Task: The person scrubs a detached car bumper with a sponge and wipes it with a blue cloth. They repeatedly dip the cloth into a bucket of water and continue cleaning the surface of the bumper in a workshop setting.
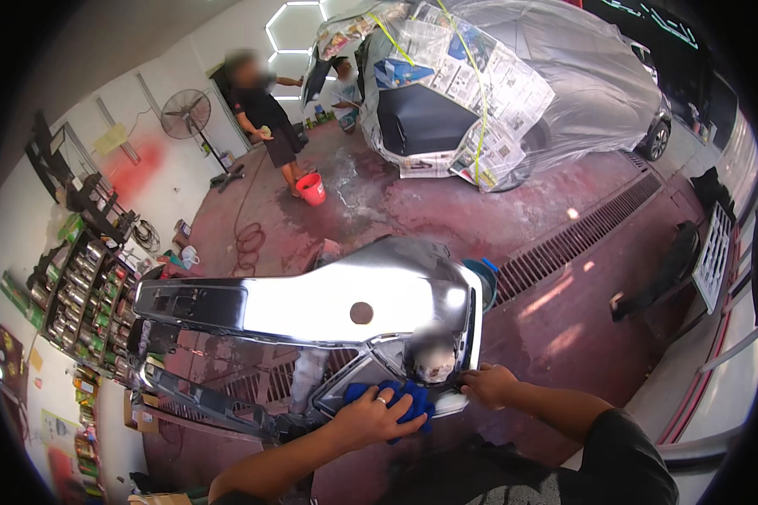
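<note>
The left hand (374, 417), with a ring on one finger, is holding a blue cloth (414, 402) against the near side of the bumper (312, 296), while the right hand (488, 385) has its fingers bent at the bumper's near right corner, and I cannot tell if they grasp the edge. Beyond the bumper there are a red bucket (311, 190), a standing person (265, 126) and a car (514, 105) covered with paper and film; to its left stands a rack (82, 296) of cans.
</note>
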{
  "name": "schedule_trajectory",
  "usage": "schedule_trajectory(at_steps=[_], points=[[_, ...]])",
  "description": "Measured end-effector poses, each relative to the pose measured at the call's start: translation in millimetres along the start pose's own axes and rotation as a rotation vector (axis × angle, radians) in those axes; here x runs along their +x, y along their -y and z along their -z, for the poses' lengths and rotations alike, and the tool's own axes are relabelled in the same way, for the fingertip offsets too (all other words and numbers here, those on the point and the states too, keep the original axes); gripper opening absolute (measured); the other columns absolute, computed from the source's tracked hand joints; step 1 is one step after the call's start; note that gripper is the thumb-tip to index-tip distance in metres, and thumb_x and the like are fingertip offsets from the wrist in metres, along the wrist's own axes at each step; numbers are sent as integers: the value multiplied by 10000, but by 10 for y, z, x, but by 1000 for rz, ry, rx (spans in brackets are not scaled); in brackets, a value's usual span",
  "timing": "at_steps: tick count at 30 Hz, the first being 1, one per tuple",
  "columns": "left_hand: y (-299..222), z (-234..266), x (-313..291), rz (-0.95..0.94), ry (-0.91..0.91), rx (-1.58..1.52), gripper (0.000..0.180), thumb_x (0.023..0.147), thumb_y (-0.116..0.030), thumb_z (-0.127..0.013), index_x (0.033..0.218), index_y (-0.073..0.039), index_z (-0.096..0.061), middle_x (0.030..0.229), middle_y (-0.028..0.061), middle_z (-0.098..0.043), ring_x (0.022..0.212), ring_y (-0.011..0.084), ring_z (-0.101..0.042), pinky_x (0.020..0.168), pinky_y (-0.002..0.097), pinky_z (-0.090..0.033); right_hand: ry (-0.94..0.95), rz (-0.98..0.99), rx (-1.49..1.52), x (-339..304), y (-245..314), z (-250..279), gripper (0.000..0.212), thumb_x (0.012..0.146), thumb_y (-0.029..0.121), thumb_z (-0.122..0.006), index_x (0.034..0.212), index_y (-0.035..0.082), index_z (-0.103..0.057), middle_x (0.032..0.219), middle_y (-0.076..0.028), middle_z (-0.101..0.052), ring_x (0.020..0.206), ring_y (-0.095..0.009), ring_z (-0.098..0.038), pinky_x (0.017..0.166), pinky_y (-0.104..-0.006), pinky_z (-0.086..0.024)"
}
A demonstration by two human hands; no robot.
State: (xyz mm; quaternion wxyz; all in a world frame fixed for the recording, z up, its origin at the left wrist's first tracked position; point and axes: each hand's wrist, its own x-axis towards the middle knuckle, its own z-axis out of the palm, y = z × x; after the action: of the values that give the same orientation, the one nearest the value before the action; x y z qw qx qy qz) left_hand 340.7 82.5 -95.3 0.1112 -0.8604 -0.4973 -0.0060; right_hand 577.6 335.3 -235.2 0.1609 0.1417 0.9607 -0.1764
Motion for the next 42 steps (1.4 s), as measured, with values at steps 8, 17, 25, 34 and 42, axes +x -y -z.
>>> schedule_trajectory(at_steps=[8, 17, 25, 34, 42], points=[[-61, 103, -77, 54, 4, -4, 574, 964, -240, -675, 1531, -308, -616, 1341, 130, -641, 1027, 334, -699, 845, 474, -647, 144, 78, -288, 158, 172, 162, 375, 1119, 310, -531, 1419, 168, -706, 1519, -27, -669, 1366, -331, -643, 1067, -465, -569], [-66, 32, -100, 57, -52, -41, 560, 960, -239, -677, 1516, -291, -629, 1368, 142, -640, 1013, 349, -712, 820, 455, -643, 189, 99, -291, 206, 99, 316, 408, 1152, 376, -481, 1410, 151, -704, 1502, -91, -681, 1394, -344, -636, 1117, -507, -547], [-40, 31, -141, 77, -81, -39, 656, 918, -213, -714, 1554, -323, -598, 1351, 148, -653, 1023, 353, -732, 846, 428, -652, -154, -60, 101, -97, 217, -5, 487, 1183, 434, -404, 1374, 136, -738, 1449, -113, -726, 1302, -346, -675, 1108, -501, -547], [-48, 20, -114, 110, -71, -30, 664, 903, -168, -728, 1541, -321, -621, 1340, 154, -651, 983, 339, -717, 828, 421, -648, -535, -250, 272, -243, 1273, -196, 396, 1139, 290, -527, 1429, 98, -717, 1407, -125, -754, 1205, -401, -668, 1079, -510, -534], [-37, 147, -31, 89, -62, -84, 532, 961, -139, -665, 1471, -291, -667, 1243, 153, -624, 1021, 382, -735, 790, 433, -646, -521, -298, 319, -258, 1065, -285, 375, 1125, 240, -537, 1426, 98, -711, 1444, -119, -730, 1282, -389, -606, 1137, -552, -457]])
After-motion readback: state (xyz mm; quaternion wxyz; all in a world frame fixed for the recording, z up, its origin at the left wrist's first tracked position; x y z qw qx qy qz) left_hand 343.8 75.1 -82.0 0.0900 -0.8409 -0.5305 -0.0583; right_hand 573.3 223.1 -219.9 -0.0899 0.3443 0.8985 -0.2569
